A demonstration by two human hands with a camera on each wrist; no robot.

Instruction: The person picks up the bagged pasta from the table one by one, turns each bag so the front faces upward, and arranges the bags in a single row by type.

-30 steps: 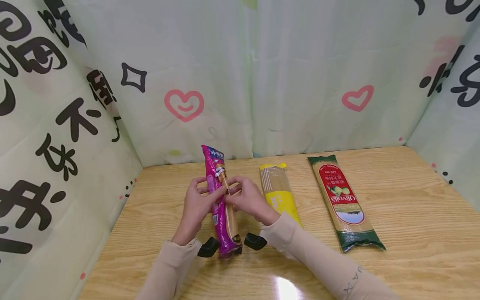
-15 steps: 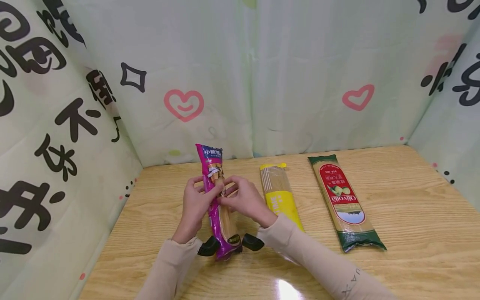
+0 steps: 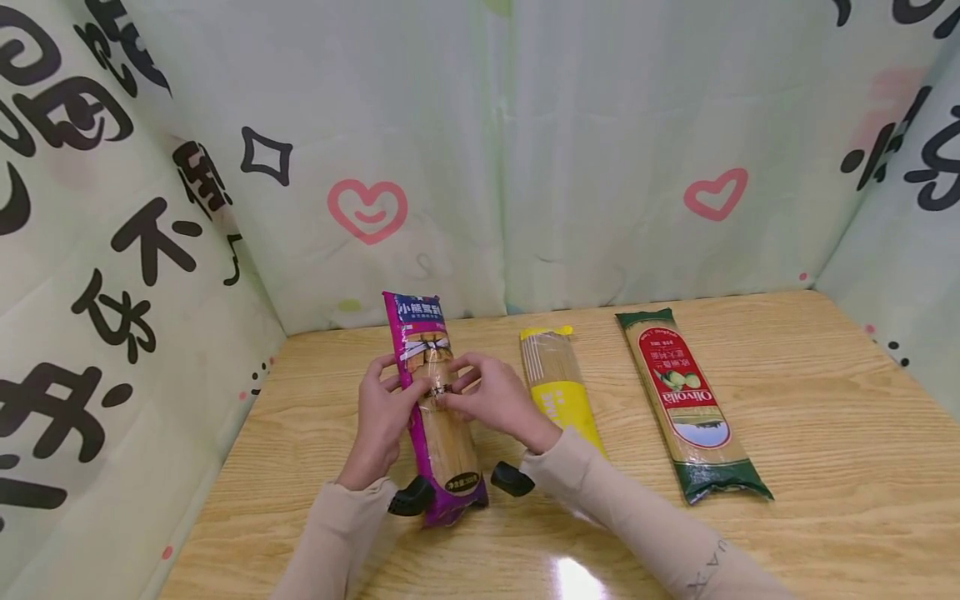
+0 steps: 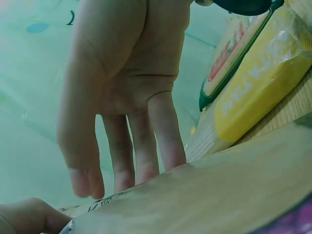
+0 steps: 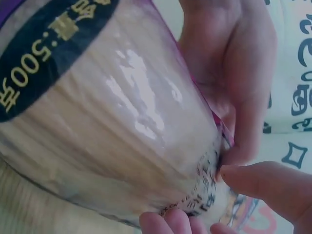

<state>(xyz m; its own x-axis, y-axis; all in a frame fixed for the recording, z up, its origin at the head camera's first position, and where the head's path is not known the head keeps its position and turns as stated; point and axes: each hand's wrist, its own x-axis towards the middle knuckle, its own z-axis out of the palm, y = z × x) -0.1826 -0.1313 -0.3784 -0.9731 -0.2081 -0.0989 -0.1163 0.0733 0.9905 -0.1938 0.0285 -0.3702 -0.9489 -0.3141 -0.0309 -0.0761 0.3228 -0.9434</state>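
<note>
A magenta packet of dried noodles (image 3: 450,443) stands between both hands, tilted, its clear window and dark oval label facing up toward the head camera. My left hand (image 3: 381,421) grips its left edge, thumb across the front and the other fingers partly hidden behind. From the right side, my right hand (image 3: 501,402) holds the packet near its middle, thumb and fingers at the edge. Up close in the right wrist view, the noodles (image 5: 112,131) show through shiny film, with printed text near the thumbs. The left wrist view catches the packet's window side (image 4: 229,187) below the right hand.
Right of the hands lies a yellow-banded pasta packet (image 3: 566,404), partly behind the right forearm. Farther right is a green-ended Olivolia pasta packet (image 3: 686,400). A printed curtain (image 3: 600,167) encloses the wooden table (image 3: 825,417) at the back and sides.
The noodle packet has turned from showing its narrow side to showing its front window, its top shifting left. My left hand moved slightly left with it; the other packets stayed put.
</note>
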